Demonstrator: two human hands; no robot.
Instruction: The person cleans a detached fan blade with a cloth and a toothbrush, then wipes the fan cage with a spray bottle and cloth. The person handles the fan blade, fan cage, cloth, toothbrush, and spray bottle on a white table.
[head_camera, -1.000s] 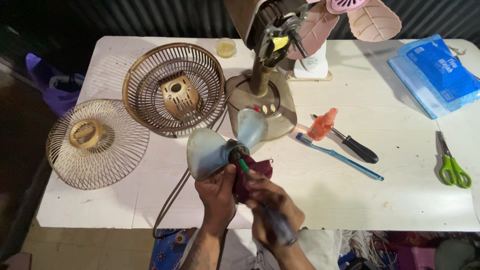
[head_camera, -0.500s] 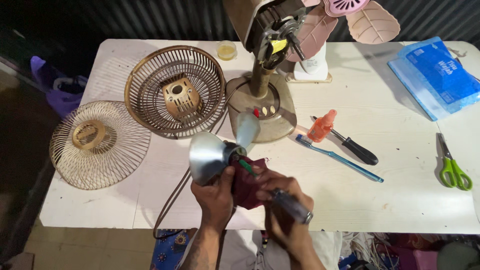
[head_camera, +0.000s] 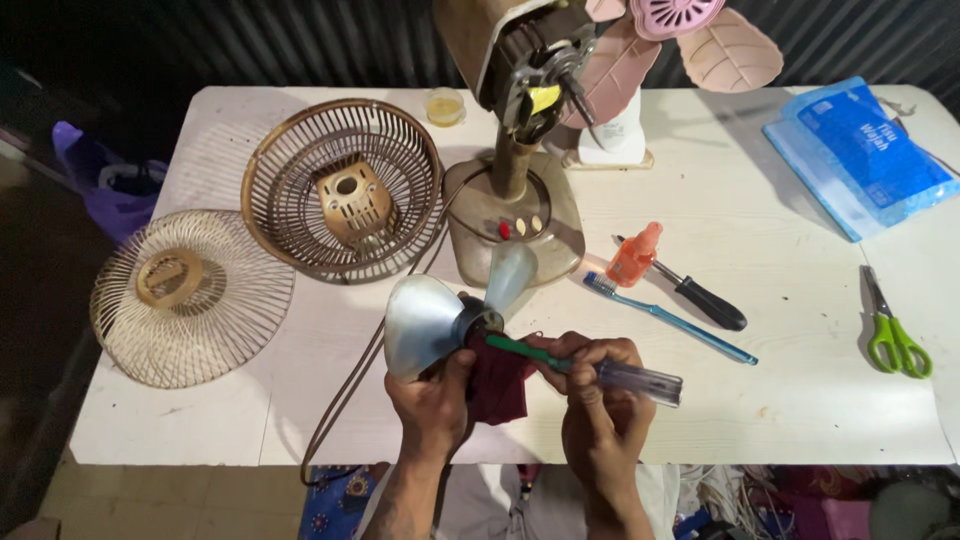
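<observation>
near the table's (head_camera: 800, 420) front edge, the left hand (head_camera: 432, 400) grips the fan blade (head_camera: 425, 322) with a dark red cloth (head_camera: 500, 380), while the right hand's (head_camera: 598, 400) closed fingers aim a screwdriver (head_camera: 600, 368) leftward at its hub.

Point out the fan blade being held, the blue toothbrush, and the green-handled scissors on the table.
fan blade (head_camera: 425, 322), head view, on the broad pale face of the larger blade.
blue toothbrush (head_camera: 672, 319), head view, midway along its thin handle.
green-handled scissors (head_camera: 897, 345), head view, on the green finger loops.
</observation>
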